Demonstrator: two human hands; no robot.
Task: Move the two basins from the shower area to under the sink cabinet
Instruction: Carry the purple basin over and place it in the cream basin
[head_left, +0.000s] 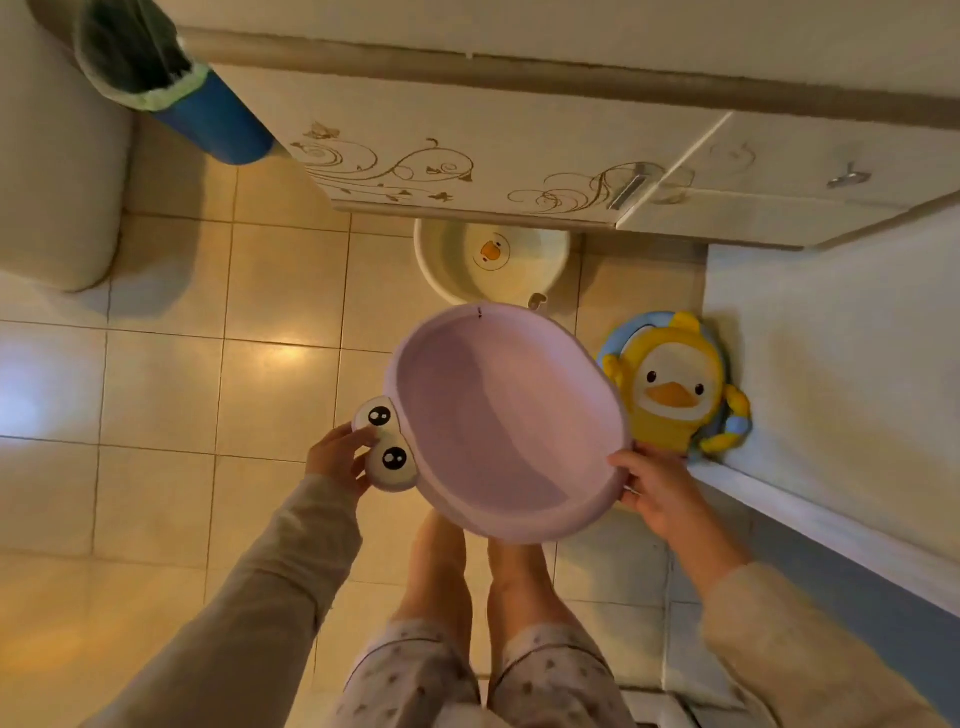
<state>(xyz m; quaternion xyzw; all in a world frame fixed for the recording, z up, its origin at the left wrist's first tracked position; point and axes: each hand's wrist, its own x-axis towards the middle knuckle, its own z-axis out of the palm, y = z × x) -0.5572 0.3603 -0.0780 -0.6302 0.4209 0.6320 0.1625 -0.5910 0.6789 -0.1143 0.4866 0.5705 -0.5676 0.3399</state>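
Observation:
I hold a purple basin (498, 415) with cartoon eyes level above my feet, in the middle of the view. My left hand (337, 457) grips it at the eye-shaped handle. My right hand (649, 483) grips the opposite rim. A white basin (447, 260) with a duck picture on its bottom sits on the floor, partly tucked beneath the sink cabinet (467, 156). The purple basin's far rim overlaps the white basin's near edge in the view.
A blue bin (208, 119) with a green bag stands left of the cabinet, beside a toilet (57, 182). A yellow duck child seat (675, 384) leans against the wall on the right. Beige floor tiles (208, 389) spread to the left.

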